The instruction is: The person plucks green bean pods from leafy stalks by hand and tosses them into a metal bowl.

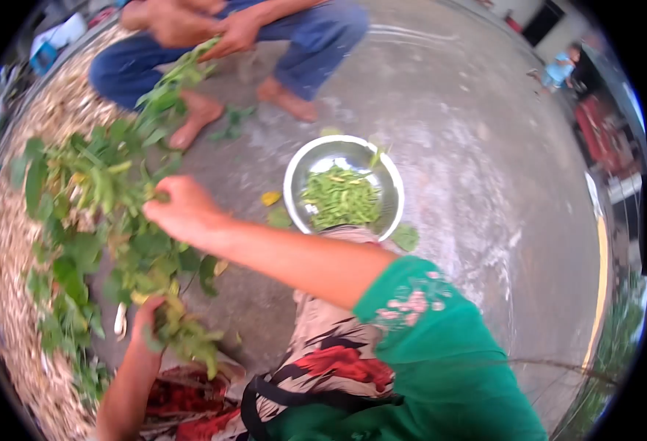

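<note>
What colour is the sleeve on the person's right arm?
Green, with a pale pink pattern near the cuff; the sleeve shows in the head view.

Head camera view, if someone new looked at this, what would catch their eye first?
Probably the shiny round bowl of green pods on the grey ground near the middle. Next, the bright green sleeve at lower right, its arm crossing to the leafy plants at left. A barefoot person in blue trousers sits low at the top left.

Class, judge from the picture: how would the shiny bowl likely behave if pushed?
The bowl would likely keep its shape, as its shiny wall looks like metal. It seems unlikely to tip, with the green pods heaped low inside; being loose, they may shift.
</note>
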### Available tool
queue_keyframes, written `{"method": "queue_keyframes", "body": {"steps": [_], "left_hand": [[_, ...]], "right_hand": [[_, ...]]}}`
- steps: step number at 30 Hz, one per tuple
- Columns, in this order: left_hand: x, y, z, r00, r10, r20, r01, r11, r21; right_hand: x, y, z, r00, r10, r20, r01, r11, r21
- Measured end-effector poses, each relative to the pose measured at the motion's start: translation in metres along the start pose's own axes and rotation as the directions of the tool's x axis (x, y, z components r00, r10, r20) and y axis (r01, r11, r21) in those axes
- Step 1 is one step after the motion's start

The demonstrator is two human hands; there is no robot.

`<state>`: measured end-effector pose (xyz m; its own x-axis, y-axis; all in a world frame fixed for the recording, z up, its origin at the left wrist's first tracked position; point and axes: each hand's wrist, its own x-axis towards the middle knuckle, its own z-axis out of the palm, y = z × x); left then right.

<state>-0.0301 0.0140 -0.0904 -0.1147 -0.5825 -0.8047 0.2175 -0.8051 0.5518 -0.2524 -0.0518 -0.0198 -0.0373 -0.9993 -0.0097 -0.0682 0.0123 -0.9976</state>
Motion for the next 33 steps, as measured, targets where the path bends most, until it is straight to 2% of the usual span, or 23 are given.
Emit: {"method": "queue_keyframes", "body": {"steps": [1,4,6,8,9,10,11,13,14,15,16,17,18,19,20,21,22,23,24,28,30,31,33], "left_hand": [[-0.023,0.006,-0.009,0.994,0.067,-0.087,-0.065,0.998,0.023],[-0.066,0.031,-0.061,0.916,0.388,-0.101,-0.389,0.921,0.018],[-0.087,0.058,-0.111,0.837,0.543,-0.064,-0.542,0.807,-0.236],[-0.103,0.066,-0.135,0.728,0.628,-0.277,-0.684,0.636,-0.357],[-0.105,0.066,-0.167,0.610,0.752,-0.250,-0.791,0.598,-0.131],[-0.117,0.065,-0.172,0.609,0.738,-0.289,-0.790,0.594,-0.149],[-0.132,0.065,-0.169,0.608,0.724,-0.327,-0.790,0.590,-0.166],[-0.136,0.065,-0.184,0.596,0.710,-0.375,-0.790,0.602,-0.115],[-0.138,0.068,-0.187,0.605,0.711,-0.360,-0.795,0.566,-0.220],[-0.132,0.066,-0.203,0.402,0.725,-0.559,-0.890,0.453,-0.052],[-0.140,0.058,-0.173,0.145,0.740,-0.656,-0.875,0.406,0.264],[-0.144,0.053,-0.188,0.139,0.780,-0.611,-0.861,0.400,0.315],[-0.123,0.048,-0.279,0.155,0.898,-0.411,-0.873,0.319,0.370],[-0.139,0.070,-0.263,0.548,0.550,-0.630,-0.833,0.422,-0.357],[-0.141,0.063,-0.274,0.615,0.708,-0.346,-0.783,0.500,-0.369],[-0.150,0.068,-0.233,0.600,0.642,-0.478,-0.800,0.478,-0.362],[-0.150,0.076,-0.219,0.660,0.595,-0.459,-0.751,0.497,-0.436],[-0.141,0.081,-0.230,0.685,0.662,-0.305,-0.714,0.527,-0.461],[-0.142,0.090,-0.221,0.649,0.716,-0.258,-0.743,0.522,-0.420],[-0.140,0.112,-0.185,0.604,0.732,-0.315,-0.795,0.523,-0.308],[-0.132,0.113,-0.173,0.589,0.769,-0.248,-0.803,0.522,-0.287],[-0.124,0.111,-0.175,0.588,0.751,-0.301,-0.809,0.536,-0.242],[-0.114,0.107,-0.163,0.612,0.735,-0.292,-0.788,0.535,-0.305]], "right_hand": [[0.001,-0.006,-0.001,0.997,0.077,0.026,-0.078,0.996,0.049],[0.008,-0.009,0.007,0.989,0.145,-0.010,-0.143,0.984,0.105],[0.011,-0.006,0.015,0.984,0.164,-0.067,-0.155,0.980,0.124],[0.009,0.002,0.020,0.987,0.142,-0.070,-0.126,0.972,0.196],[0.009,0.006,0.024,0.986,0.153,-0.059,-0.134,0.959,0.250],[0.003,0.000,0.016,0.984,0.177,0.024,-0.176,0.939,0.295],[0.005,0.004,0.019,0.994,0.106,-0.016,-0.098,0.963,0.251],[0.000,0.007,0.012,0.981,0.171,0.089,-0.189,0.943,0.272],[0.002,0.005,0.012,0.965,0.233,0.118,-0.258,0.916,0.307],[0.004,0.004,0.014,0.950,0.281,0.133,-0.311,0.868,0.387],[0.007,0.002,0.018,0.947,0.305,0.098,-0.317,0.856,0.409],[0.011,0.000,0.024,0.946,0.301,0.116,-0.321,0.843,0.431],[0.014,0.001,0.027,0.946,0.303,0.114,-0.321,0.833,0.451],[0.019,0.005,0.032,0.954,0.275,0.119,-0.299,0.846,0.441],[0.023,0.012,0.041,0.961,0.241,0.132,-0.275,0.862,0.426],[0.019,0.013,0.038,0.968,0.229,0.106,-0.252,0.887,0.387],[0.020,0.012,0.042,0.969,0.227,0.099,-0.247,0.914,0.322],[0.019,0.011,0.046,0.967,0.234,0.102,-0.254,0.928,0.271],[0.019,0.013,0.050,0.964,0.246,0.103,-0.264,0.937,0.228],[0.016,0.023,0.060,0.960,0.257,0.112,-0.272,0.950,0.151],[0.019,0.025,0.063,0.975,0.185,0.124,-0.198,0.975,0.099],[0.018,0.025,0.064,0.982,0.149,0.120,-0.155,0.987,0.042],[0.023,0.034,0.065,0.986,0.122,0.117,-0.117,0.992,-0.045]]}}
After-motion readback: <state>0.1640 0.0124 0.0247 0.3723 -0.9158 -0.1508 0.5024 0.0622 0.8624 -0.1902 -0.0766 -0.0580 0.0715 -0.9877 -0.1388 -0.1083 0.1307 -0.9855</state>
